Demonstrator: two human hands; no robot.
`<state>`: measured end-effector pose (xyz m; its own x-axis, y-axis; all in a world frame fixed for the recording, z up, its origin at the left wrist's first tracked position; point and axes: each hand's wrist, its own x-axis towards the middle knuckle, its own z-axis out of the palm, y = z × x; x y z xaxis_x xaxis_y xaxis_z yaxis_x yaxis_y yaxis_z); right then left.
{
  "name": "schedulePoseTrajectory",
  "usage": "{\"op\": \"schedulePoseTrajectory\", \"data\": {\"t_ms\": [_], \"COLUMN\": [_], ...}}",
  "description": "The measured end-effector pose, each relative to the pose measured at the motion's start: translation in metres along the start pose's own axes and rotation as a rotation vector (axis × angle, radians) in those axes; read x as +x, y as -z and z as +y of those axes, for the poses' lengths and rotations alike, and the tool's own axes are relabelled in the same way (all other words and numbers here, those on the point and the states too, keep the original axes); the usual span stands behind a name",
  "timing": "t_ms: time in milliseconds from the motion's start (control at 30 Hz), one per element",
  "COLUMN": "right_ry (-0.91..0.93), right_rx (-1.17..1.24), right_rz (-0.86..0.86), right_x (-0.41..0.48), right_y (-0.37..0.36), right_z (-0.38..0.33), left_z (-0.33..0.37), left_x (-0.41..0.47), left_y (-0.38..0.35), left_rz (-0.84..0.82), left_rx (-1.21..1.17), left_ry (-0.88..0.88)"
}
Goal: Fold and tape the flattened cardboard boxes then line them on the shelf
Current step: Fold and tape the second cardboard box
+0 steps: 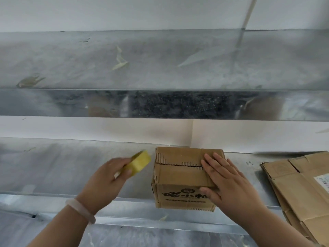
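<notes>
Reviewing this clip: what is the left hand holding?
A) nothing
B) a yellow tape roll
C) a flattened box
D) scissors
B: the left hand grips the tape roll beside the box, while the right hand lies flat on the box's top flaps.

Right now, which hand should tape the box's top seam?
Left. The left hand grips the tape roll beside the box, near the seam's left end; the right hand lies flat on the flaps, pressing them closed.
</notes>
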<state>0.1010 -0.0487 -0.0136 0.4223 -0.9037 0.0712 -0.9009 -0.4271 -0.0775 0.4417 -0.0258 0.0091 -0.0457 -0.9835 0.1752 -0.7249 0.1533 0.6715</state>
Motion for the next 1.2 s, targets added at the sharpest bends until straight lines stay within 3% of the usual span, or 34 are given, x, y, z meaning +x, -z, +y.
{"op": "schedulePoseTrajectory", "data": {"t_ms": [100,167,267,433,533,667,800,1000,1067,1200], "right_ry": [0.006,0.017,0.041,0.049,-0.087,-0.401,-0.523,-0.507,-0.518,-0.527], "right_rx": [0.007,0.02,0.056,0.185,0.599,1.081,0.935,0.834,0.945,1.409], "right_rz": [0.028,0.056,0.097,0.047,-0.002,0.204,0.094,-0.013,-0.003,0.063], "right_x": [0.001,0.001,-0.001,-0.001,-0.002,0.008,0.024,0.026,0.026,0.026], "right_y": [-0.002,-0.004,-0.004,-0.001,0.015,0.051,0.074,0.087,0.09,0.108], "right_z": [0.0,0.0,0.002,0.004,0.005,-0.003,0.003,0.006,0.005,0.005], "left_z": [0.074,0.105,0.129,0.132,0.132,0.136,0.139,0.14,0.139,0.14], "left_x": [0.023,0.04,0.057,0.067,0.07,0.074,0.076,0.079,0.081,0.084], "left_y": [0.017,0.009,-0.025,-0.047,-0.047,-0.053,-0.058,-0.061,-0.059,-0.059], "left_rz": [-0.049,-0.192,-0.353,-0.358,-0.381,-0.421,-0.435,-0.468,-0.472,-0.496], "left_rx": [-0.356,-0.41,-0.336,-0.263,-0.24,-0.189,-0.182,-0.165,-0.167,-0.144], "left_ry": [-0.035,-0.05,0.008,0.075,0.072,0.05,0.021,0.013,0.02,0.026]}}
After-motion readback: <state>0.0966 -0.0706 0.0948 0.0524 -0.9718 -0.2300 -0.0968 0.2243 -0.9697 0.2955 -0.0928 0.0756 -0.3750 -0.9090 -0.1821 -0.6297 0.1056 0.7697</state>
